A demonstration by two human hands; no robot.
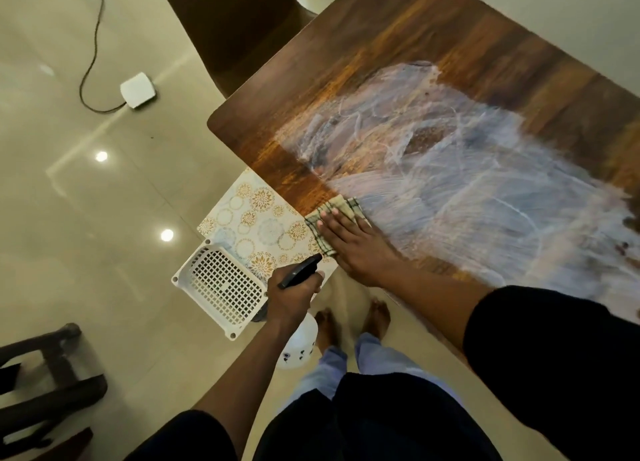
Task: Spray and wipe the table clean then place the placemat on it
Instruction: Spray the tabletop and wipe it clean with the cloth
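Note:
A dark wooden table [398, 55] carries broad white streaks of wet cleaner [467, 190] over its near half. My right hand [353, 245] lies flat on a checked cloth [332, 218] at the table's near edge, fingers spread. My left hand [294, 290] hangs below the table edge, closed round a white spray bottle [301, 342] with a black trigger head. A white placemat [256, 225] printed with gold and blue circles lies lower down beside the table, partly under the table corner.
A white perforated plastic basket [221, 287] sits next to the placemat. A brown chair [239, 27] stands at the table's far side. Dark wooden furniture [45, 384] is at bottom left. A white device with a cable [138, 89] lies on the tiled floor.

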